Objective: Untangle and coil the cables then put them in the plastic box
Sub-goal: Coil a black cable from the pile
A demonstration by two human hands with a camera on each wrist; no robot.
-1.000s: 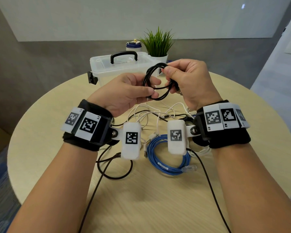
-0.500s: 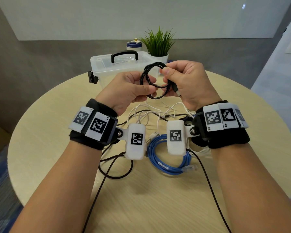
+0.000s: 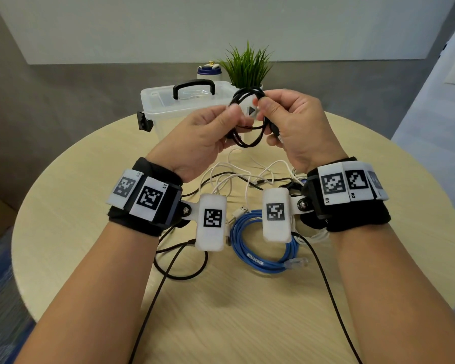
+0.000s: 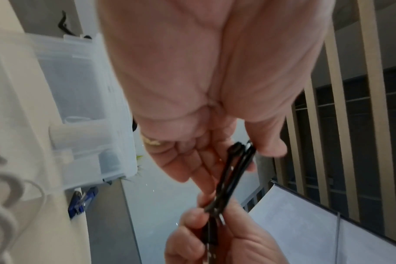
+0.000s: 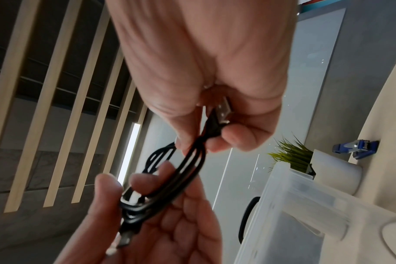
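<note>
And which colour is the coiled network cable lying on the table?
Blue. The coiled network cable shows best in the head view, on the table.

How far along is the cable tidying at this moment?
Early. Done: the blue cable looks coiled on the table. In hand: the left hand and right hand grip a small black cable coil. Left: white cables lie tangled, a loose black cable uncoiled, and the plastic box is lidded.

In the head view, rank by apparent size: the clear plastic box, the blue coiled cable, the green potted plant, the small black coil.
1. Clear plastic box, though hands hide part.
2. Blue coiled cable; nearer the camera, so this rank is unsure.
3. Green potted plant.
4. Small black coil, held in both hands.
</note>
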